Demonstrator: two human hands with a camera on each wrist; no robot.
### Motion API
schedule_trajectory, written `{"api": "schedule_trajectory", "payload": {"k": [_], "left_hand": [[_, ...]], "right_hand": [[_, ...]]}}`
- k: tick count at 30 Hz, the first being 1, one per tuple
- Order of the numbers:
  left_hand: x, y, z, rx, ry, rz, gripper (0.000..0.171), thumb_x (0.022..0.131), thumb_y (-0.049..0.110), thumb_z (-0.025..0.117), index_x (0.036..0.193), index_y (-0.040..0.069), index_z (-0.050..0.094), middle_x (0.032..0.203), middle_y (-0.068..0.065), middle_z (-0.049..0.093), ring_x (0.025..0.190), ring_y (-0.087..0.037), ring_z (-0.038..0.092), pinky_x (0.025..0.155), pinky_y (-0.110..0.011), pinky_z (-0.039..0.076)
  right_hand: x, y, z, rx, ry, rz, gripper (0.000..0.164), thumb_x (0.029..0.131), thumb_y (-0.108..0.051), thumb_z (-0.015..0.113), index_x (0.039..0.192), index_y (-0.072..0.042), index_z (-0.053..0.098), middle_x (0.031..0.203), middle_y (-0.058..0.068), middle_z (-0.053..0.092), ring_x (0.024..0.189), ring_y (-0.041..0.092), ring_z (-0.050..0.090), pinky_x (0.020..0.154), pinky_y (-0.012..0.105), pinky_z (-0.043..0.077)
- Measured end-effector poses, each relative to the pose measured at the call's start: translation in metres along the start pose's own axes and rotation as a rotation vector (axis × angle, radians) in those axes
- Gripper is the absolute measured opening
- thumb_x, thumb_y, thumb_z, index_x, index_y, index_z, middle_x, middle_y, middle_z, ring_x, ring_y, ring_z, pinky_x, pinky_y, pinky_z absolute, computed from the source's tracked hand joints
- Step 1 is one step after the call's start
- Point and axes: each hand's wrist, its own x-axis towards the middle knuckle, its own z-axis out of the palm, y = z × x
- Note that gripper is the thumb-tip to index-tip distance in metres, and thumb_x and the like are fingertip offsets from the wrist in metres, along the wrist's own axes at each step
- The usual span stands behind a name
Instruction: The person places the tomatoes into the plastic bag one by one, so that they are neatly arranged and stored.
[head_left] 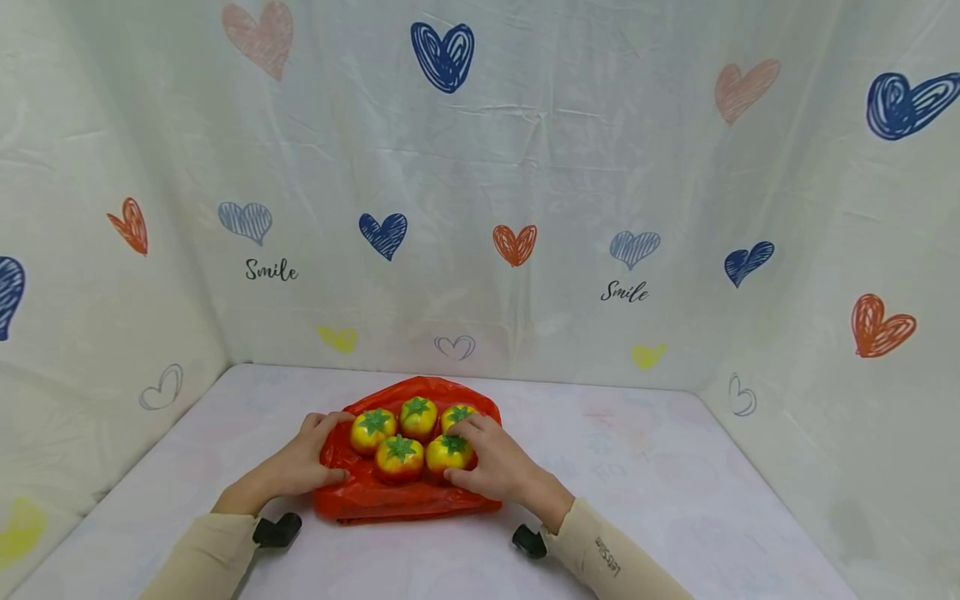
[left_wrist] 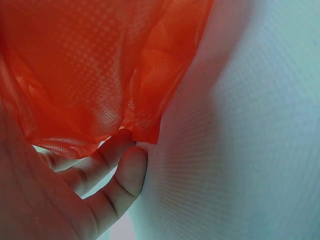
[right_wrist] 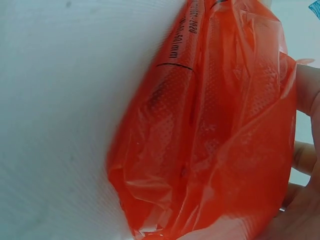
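Several round yellow-and-red tomatoes (head_left: pixel 400 458) with green star-shaped tops sit close together on a crumpled red plastic bag (head_left: pixel 405 504). My right hand (head_left: pixel 498 460) is curved round the front right tomato (head_left: pixel 444 456), thumb at its near side and fingers over its top. Part of the back right tomato (head_left: pixel 455 414) is covered by those fingers. At the bag's left edge, my left hand (head_left: pixel 303 460) touches the plastic, its thumb and fingers apart. Up close in the left wrist view, the bag (left_wrist: pixel 90 65) lies against the left fingers. Red plastic (right_wrist: pixel 230 150) hides the tomatoes in the right wrist view.
The pale table (head_left: pixel 637 500) extends around the bag on every side. White cloth (head_left: pixel 480 167) printed with hearts hangs behind and at both sides. Black wrist mounts (head_left: pixel 277 530) sit below the two hands, near the cream sleeves.
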Motion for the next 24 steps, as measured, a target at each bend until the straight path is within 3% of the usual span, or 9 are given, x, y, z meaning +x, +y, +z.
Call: {"api": "schedule_trajectory", "payload": {"k": [24], "left_hand": [[-0.0001,0.0003,0.0013,0.000,-0.002,-0.026,0.079,0.069,0.016,0.081,0.136,0.017,0.038,0.124,-0.020,0.033,0.112,-0.039,0.045,0.085,-0.056,0.049]], "right_hand": [[0.0009,0.0027,0.0061,-0.010,-0.051,0.077,0.046,0.083,-0.041,0.070,0.122,-0.022,0.057,0.122,-0.002,0.052,0.111,0.014,0.049,0.095,0.036,0.046]]}}
